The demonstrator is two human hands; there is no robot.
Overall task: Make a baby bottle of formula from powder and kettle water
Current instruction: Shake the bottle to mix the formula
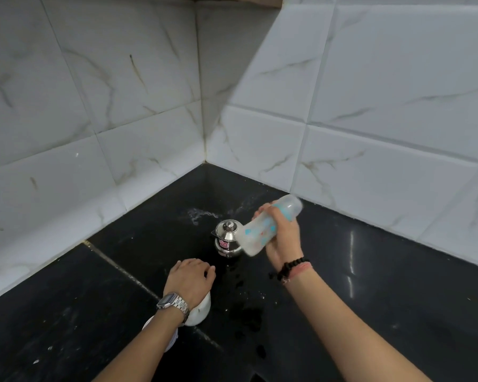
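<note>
My right hand [283, 238] grips a clear baby bottle [262, 230] with blue and red prints. The bottle is tilted almost sideways above the counter and looks motion-blurred, with milky liquid inside. Just left of it a small steel kettle [228, 238] with a lid knob stands on the black counter. My left hand [189, 279] rests palm down on top of a white container [200, 310], which my hand and wrist mostly hide. I cannot tell whether that container's lid is on.
The black stone counter [370, 285] runs into a corner of white marble-look tiled walls [149, 106]. Water drops and white specks are scattered on the counter near the kettle and in front of it [246, 312]. A second white object [171, 340] shows under my left forearm.
</note>
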